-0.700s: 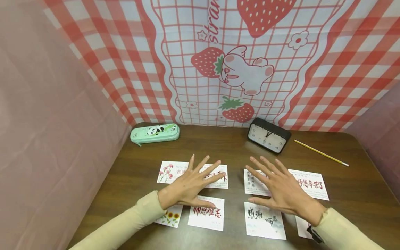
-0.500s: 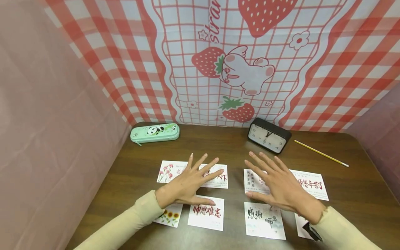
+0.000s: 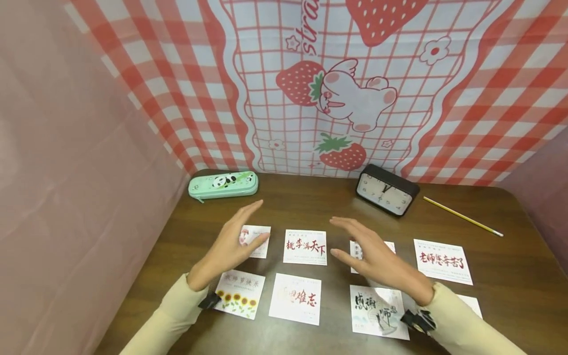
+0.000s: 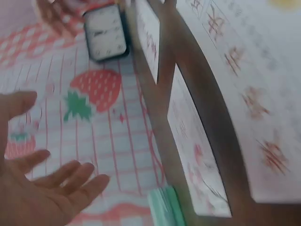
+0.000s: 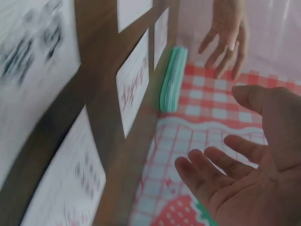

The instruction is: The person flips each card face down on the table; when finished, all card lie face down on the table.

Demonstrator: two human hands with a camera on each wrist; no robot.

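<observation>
A: Hands?
B: Both empty. Your left hand hung above the flower card, fingers loosely straight, thumb well apart. Your right hand matched it over a half-covered card. Neither touched paper.

A: Cards?
B: Two rows on the worktop, gaps all round. Farther row ended with the "hard work" card toward the right edge; sunflower card and black-brush card lay nearer the front edge. Spacing looked deliberate: no overlap, so each lifts alone. Your sleeve hid most of the rightmost front card; couldn't tell its print.

A: Rest?
B: Pencil case in the back-left corner, clock near the back edge, pencil toward the back-right corner. Probably there so nothing crowded the cards.
</observation>
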